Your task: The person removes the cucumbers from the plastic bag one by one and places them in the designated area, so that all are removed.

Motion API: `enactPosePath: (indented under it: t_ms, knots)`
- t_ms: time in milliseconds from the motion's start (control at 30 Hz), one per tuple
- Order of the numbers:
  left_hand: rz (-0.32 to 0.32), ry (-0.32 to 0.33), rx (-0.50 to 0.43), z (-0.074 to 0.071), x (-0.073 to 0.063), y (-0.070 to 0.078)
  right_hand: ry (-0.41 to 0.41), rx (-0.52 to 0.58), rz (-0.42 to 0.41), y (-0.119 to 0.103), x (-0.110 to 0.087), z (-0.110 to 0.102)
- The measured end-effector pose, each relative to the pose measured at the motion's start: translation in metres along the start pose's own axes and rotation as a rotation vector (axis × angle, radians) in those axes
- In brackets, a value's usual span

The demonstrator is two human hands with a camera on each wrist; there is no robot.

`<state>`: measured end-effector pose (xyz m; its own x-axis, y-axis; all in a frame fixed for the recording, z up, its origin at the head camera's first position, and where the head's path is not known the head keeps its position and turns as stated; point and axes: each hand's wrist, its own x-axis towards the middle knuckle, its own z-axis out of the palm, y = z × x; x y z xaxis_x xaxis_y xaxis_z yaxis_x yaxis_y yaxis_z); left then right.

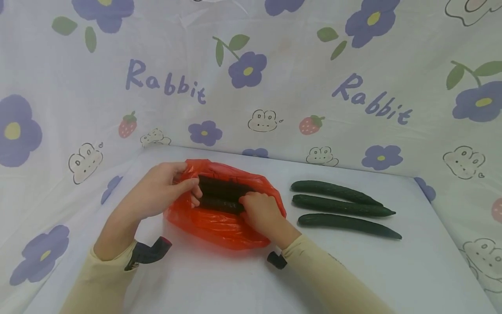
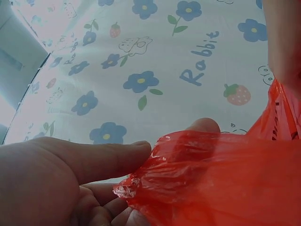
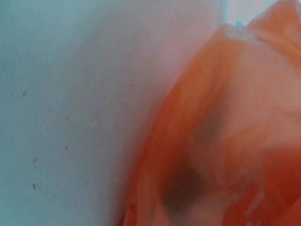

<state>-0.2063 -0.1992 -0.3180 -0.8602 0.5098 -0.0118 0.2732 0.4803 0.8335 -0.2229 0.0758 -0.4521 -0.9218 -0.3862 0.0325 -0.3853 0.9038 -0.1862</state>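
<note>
A red plastic bag point(image 1: 219, 222) lies on the white table with its mouth spread upward. Dark green cucumbers point(image 1: 219, 204) are inside it, side by side. At the bag's left side, my left hand point(image 1: 168, 187) holds the rim between thumb and fingers; in the left wrist view the thumb point(image 2: 113, 157) lies against the bunched red plastic point(image 2: 207, 174). My right hand point(image 1: 264, 213) reaches in from the right and grips the right end of a cucumber, its fingertips partly hidden. The right wrist view shows mostly blurred red plastic point(image 3: 244, 117) close up.
Right of the bag, three more cucumbers point(image 1: 343, 206) lie on the white tabletop point(image 1: 219, 288), roughly parallel, the upper two touching near their right ends. A cloth point(image 1: 290, 100) printed with flowers and rabbits hangs behind the table. Black straps point(image 1: 147, 254) are on the wrists.
</note>
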Motion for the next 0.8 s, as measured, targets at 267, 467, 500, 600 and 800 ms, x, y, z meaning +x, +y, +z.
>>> enactPosePath:
  t_ms: [267, 467, 500, 600, 800]
  knots:
    - [-0.002, 0.003, -0.004, -0.001, 0.001, 0.000, -0.002, -0.039, -0.069, -0.001, -0.001, 0.002]
    - [-0.010, 0.000, -0.006, -0.002, 0.001, 0.001, 0.004, -0.015, -0.050, 0.000, -0.001, 0.002]
    - [-0.012, -0.001, -0.006, -0.002, 0.001, 0.001, 0.007, -0.013, -0.047, 0.001, -0.001, 0.002]
    - [-0.015, 0.000, -0.003, -0.002, 0.001, 0.002, 0.026, -0.020, -0.048, 0.001, -0.001, -0.001]
    - [-0.005, 0.010, 0.008, -0.002, 0.001, 0.004, 0.049, -0.037, -0.044, -0.006, -0.002, -0.010]
